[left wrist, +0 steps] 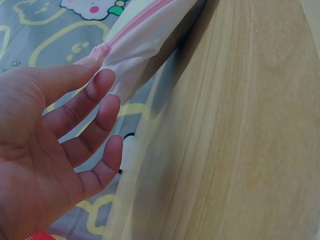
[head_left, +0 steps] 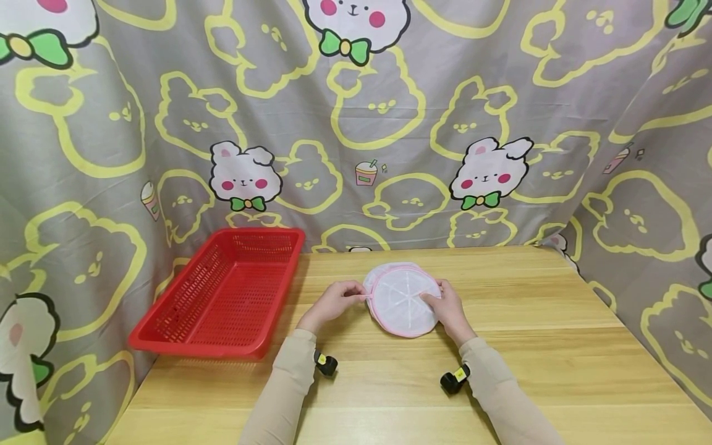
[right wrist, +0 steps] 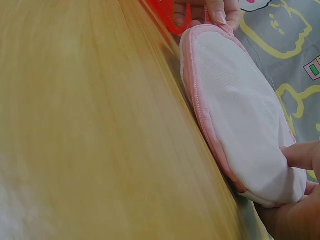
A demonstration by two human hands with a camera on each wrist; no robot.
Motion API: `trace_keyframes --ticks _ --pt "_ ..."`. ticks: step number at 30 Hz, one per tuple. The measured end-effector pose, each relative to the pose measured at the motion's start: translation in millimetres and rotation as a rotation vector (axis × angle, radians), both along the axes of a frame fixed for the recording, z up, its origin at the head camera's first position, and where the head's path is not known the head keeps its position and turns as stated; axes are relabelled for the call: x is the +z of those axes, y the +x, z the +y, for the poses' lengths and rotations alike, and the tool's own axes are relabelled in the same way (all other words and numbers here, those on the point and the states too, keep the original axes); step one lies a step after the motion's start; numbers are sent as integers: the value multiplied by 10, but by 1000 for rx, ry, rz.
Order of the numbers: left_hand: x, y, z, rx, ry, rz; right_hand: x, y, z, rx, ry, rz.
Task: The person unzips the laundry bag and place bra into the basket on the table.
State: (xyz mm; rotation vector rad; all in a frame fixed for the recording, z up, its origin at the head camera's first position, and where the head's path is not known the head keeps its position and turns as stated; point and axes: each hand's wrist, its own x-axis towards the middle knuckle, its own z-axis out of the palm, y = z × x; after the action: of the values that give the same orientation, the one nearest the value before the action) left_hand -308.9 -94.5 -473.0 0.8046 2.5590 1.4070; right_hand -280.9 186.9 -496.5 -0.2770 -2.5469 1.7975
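Note:
A round white mesh laundry bag (head_left: 408, 303) with a pink zipper round its edge is held over the wooden table in the head view. My left hand (head_left: 340, 301) pinches the pink zipper end at the bag's left edge between thumb and index finger. In the left wrist view the other fingers (left wrist: 102, 145) of that hand spread loosely below. My right hand (head_left: 447, 309) grips the bag's right side, thumb on the white mesh face and fingers behind it. The right wrist view shows the zipper (right wrist: 197, 100) running along the bag's rim.
A red plastic basket (head_left: 272, 309) with perforated walls stands at the left of the wooden table (head_left: 545, 309). Behind and at both sides hangs a grey curtain (head_left: 311, 123) with cartoon prints. Black wrist cameras (head_left: 453, 380) sit at both cuffs.

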Motion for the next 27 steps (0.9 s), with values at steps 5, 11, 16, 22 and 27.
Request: trace_keyframes --ticks 5,11,16,22,27 --pt "-8 -4 -2 -13 -4 -1 13 8 -4 -4 6 6" --pt "9 -1 -8 -35 -5 -13 17 9 -6 -5 5 10" --pt "66 47 6 -78 -12 -25 40 21 -2 -4 -5 5" --pt "26 24 4 -69 7 -29 39 28 -7 -10 -15 2" --pt "23 29 3 -32 14 -60 56 38 -21 -22 -29 17"
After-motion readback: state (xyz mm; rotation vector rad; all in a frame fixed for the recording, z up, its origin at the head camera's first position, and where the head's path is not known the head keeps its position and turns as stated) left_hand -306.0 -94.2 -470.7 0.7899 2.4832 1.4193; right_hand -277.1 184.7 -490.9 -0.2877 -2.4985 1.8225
